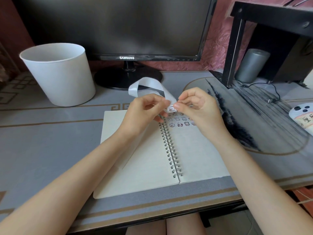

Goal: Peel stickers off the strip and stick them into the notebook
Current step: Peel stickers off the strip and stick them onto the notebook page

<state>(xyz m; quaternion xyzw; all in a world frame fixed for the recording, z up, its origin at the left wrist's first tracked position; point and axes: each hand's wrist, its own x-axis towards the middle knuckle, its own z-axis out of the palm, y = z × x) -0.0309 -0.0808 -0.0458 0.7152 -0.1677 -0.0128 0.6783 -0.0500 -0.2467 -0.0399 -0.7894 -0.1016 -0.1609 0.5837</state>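
Observation:
An open spiral notebook (145, 160) lies on the desk in front of me. Several small cartoon stickers (179, 123) sit in rows at the top of its right page. Above the spiral, my left hand (144, 112) pinches a white sticker strip (149, 85), which curls up in a loop behind my fingers. My right hand (198, 106) pinches a small sticker (171, 109) at the strip's lower end, right beside my left fingers. Both hands hover just above the notebook's top edge.
A white bucket (59, 73) stands at the back left. A dark monitor (118, 28) stands behind the notebook on its round base. A round mat (254, 119), a black shelf frame (237, 44), a grey cylinder (252, 65), a cable and a phone (303, 116) fill the right side.

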